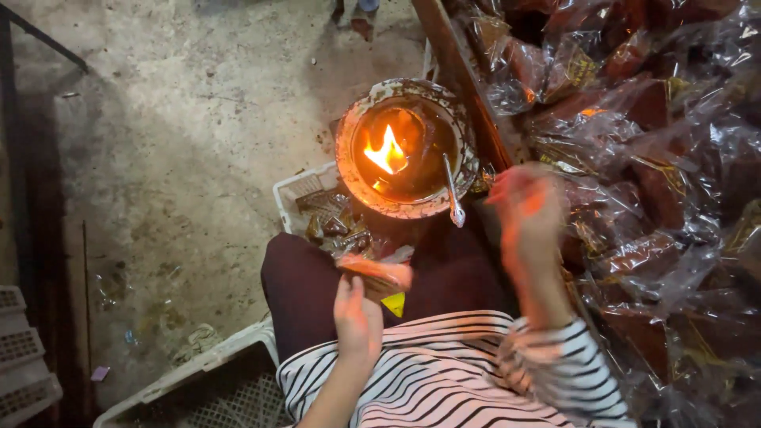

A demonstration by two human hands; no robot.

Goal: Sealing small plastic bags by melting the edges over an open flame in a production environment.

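Your left hand point(358, 313) gripped a small wrapped brown packet point(376, 273) over your lap, close below the open flame point(388, 152) in the round pot point(400, 208). Your right hand point(527, 208) was blurred beside the pot; I could not tell its grip. The thin wrap could have scorched or caught fire near that flame. A heap of clear-wrapped brown packets point(634, 158) lay at your right, and a yellow label point(394, 303) showed under the held packet.

A stained, cracked concrete floor point(182, 135) spreads out in dim light, warmed only by an orange glow, with white plastic crates point(24, 357) at its left edge and a dark wooden beam point(464, 79) slanting across.
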